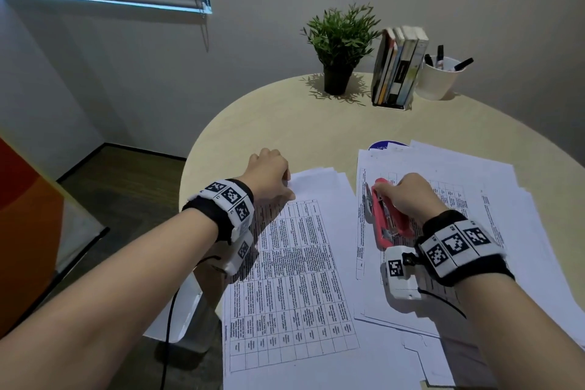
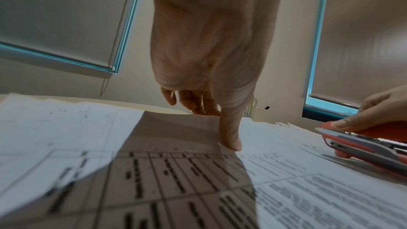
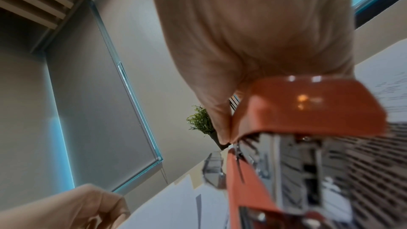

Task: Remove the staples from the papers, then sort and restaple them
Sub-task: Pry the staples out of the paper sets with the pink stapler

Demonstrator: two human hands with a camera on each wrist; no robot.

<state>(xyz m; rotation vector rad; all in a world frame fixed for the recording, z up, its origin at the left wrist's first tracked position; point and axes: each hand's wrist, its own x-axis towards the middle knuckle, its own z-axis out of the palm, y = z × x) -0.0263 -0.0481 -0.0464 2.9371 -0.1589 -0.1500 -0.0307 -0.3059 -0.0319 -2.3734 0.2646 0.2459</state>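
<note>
My right hand (image 1: 408, 196) grips the stapler (image 1: 387, 215) — long axis pointing away from me — while my left hand (image 1: 269, 176) pinches the corner of the paper stack (image 1: 294, 279) just to its left.

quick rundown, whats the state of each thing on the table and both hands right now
left hand: thumb pressing the far corner of the left papers
right hand: gripping the stapler
stapler: resting on the right papers, top raised
left papers: flat, printed side up
right papers: loosely fanned pile
plant: upright
books: standing in a holder
cup: upright, markers inside
</note>
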